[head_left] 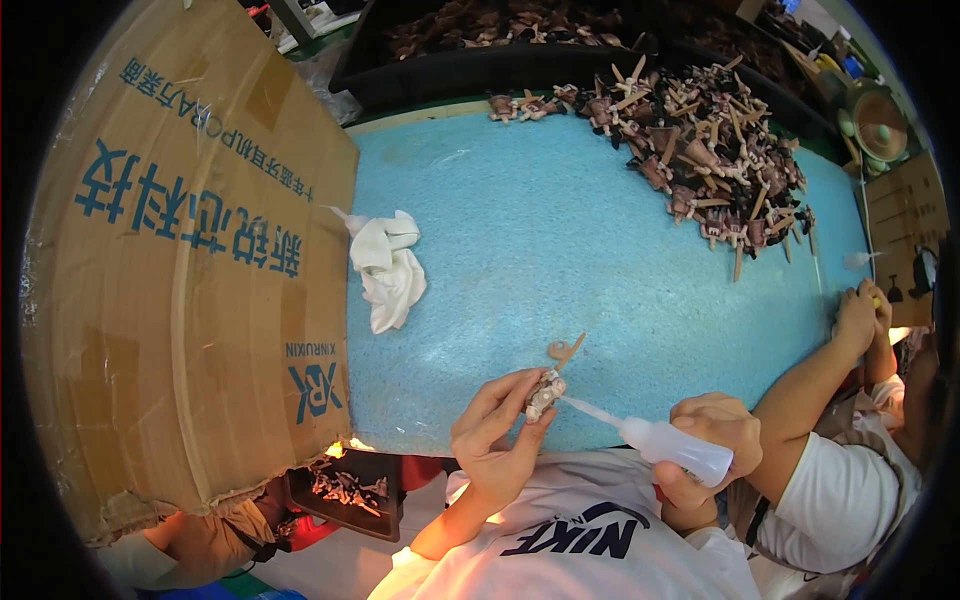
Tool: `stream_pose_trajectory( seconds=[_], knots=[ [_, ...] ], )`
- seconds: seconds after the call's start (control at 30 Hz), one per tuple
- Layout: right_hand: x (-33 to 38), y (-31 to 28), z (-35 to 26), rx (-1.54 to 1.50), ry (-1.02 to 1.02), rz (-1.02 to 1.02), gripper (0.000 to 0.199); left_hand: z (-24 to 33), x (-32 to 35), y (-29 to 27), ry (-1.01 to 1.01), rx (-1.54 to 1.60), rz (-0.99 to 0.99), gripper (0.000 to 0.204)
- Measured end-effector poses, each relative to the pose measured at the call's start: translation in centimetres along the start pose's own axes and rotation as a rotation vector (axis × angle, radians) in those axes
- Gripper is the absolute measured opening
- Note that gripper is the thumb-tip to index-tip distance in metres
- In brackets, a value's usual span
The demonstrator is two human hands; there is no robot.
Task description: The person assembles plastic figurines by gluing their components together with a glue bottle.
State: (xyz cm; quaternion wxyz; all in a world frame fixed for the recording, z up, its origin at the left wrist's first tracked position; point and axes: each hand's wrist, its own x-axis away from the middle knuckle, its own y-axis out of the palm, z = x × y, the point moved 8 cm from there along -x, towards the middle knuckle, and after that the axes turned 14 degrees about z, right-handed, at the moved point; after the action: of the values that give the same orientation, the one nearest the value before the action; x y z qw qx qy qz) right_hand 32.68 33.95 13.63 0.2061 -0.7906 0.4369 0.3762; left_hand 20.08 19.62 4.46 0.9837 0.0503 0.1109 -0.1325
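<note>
Head view, looking down on a blue tabletop (560, 250); left hand (495, 430) raised just above the near edge, fingers curled shut around a small pale figurine part (545, 393) pinched between thumb and fingertips; right hand (712, 435) closed around a white squeeze bottle (675, 447), thin nozzle angled up and left with its tip touching the figurine part; just beyond the left hand, a small tan piece with a stick (566, 350) lying on the tabletop; further left, a crumpled white glove (388, 268) lying flat beside a large cardboard box (190, 250) that fills the left side; at the far right of the tabletop, a heap of brown and tan figurine pieces (710, 150), well apart from both hands; behind it, a dark bin (480, 70) filled with more of the same; below the box, near the lower edge, a dark tray (345, 492) holding a few small pieces; at the right, another person's arm (810, 390) in a white sleeve, reaching to the tabletop's right edge, the hand there holding something too small to tell.
</note>
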Motion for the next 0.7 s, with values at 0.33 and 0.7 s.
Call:
stream_pose_trajectory(
  seconds=[0.33, 0.7],
  knots=[
    [-0.44, 0.66, -0.55, 0.008, 0.010, -0.072, 0.034, -0.48, 0.16, -0.11, -0.020, 0.016, 0.002, 0.038],
    [-0.32, 0.39, -0.20, -0.015, -0.003, -0.039, 0.034, -0.24, 0.12, 0.22, 0.026, -0.022, -0.063, 0.031]
  ],
)
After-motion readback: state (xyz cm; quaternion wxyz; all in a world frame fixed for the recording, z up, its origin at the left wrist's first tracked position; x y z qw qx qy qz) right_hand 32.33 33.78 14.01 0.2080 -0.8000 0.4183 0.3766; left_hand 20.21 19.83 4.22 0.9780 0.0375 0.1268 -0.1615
